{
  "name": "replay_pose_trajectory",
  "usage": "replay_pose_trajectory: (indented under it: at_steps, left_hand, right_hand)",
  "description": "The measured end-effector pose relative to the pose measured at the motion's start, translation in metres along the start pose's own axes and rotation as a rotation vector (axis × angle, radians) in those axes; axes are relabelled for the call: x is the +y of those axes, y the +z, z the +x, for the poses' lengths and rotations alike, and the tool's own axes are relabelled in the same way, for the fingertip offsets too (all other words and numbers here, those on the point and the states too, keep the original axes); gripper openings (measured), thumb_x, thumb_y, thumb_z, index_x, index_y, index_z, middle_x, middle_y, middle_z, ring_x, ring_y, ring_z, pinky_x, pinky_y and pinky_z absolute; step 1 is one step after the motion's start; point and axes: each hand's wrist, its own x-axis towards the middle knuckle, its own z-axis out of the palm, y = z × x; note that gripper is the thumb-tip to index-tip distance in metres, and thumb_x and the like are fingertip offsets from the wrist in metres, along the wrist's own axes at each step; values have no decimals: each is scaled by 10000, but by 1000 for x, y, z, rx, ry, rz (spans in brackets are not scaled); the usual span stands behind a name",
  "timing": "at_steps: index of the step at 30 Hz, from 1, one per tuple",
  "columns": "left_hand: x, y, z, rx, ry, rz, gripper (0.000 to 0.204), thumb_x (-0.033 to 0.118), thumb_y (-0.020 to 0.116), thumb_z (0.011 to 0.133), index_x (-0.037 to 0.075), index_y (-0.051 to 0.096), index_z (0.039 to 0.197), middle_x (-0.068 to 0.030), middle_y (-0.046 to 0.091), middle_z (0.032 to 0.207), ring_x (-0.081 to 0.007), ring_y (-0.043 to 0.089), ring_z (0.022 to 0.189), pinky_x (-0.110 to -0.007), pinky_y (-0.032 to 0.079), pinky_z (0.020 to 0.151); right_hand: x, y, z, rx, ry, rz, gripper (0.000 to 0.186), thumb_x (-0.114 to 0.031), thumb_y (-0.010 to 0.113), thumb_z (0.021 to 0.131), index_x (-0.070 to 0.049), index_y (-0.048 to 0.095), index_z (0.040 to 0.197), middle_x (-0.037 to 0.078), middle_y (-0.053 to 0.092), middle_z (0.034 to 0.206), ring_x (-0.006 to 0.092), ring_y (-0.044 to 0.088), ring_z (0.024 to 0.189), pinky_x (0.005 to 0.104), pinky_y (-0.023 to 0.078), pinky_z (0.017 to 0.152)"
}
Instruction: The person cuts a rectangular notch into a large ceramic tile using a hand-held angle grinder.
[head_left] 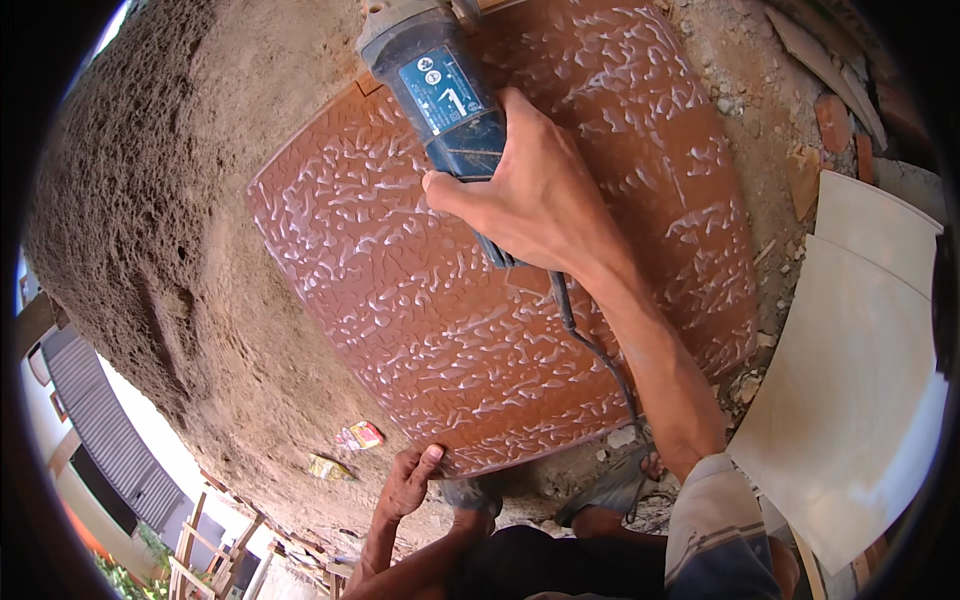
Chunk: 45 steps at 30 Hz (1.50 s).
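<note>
My right hand [525, 190] grips the body of a blue angle grinder [435, 95], held over a large reddish-brown textured tile [480, 330] with pale squiggly relief. The grinder's grey head is at the tile's upper edge, where a small notch shows, and its disc is out of sight. A black cord [568, 315] runs down from the grinder past my forearm. My left hand [410, 480] holds the tile's lower left corner with thumb on top; the fingers beneath are partly hidden.
Rough sandy ground [190, 250] surrounds the tile, with small wrappers [358, 436] at lower left. Pale tiles [840, 380] lie at right, broken pieces [830, 125] at upper right. My feet are below the tile. A corrugated sheet [100, 420] and wooden pieces [200, 545] appear at lower left.
</note>
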Motion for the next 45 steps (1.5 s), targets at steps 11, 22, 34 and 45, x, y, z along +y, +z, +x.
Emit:
replay_pose_trajectory:
  at_steps: [11, 22, 34, 45]
  left_hand:
    - [5, 1, -1, -1, -20, 40, 632, 508, 573, 1166, -96, 740, 1252, -141, 794, 1090, -180, 726, 1039, -376, 601, 940]
    - [17, 6, -2, 15, 10, 48, 609, 498, 568, 1170, -82, 751, 1207, -113, 789, 1045, -172, 710, 994, -364, 586, 924]
    - [11, 6, -2, 27, 4, 39, 608, 485, 580, 1169, -96, 755, 1204, -119, 795, 1028, -170, 713, 1001, -368, 589, 932]
    - [14, 10, -3, -18, -14, -29, 603, 473, 569, 1176, -94, 705, 1327, -134, 789, 1155, -198, 723, 1083, -381, 588, 999]
  right_hand:
    - [5, 4, -2, 36, 9, 42, 475, -306, 888, 818, -2, 645, 1090, 102, 683, 831, 202, 688, 668, 410, 594, 621]
    - [8, 4, 0, 12, 14, 34, 469, -299, 884, 833, -7, 645, 1112, 84, 678, 833, 178, 691, 667, 380, 609, 600]
    - [1, -3, 1, -26, 20, 1, 529, -261, 871, 837, 64, 599, 1154, 181, 706, 901, 255, 750, 726, 394, 652, 641]
    - [6, 2, 3, 6, 27, -32, 487, -302, 883, 829, 11, 643, 1114, 116, 695, 858, 214, 705, 698, 392, 613, 631]
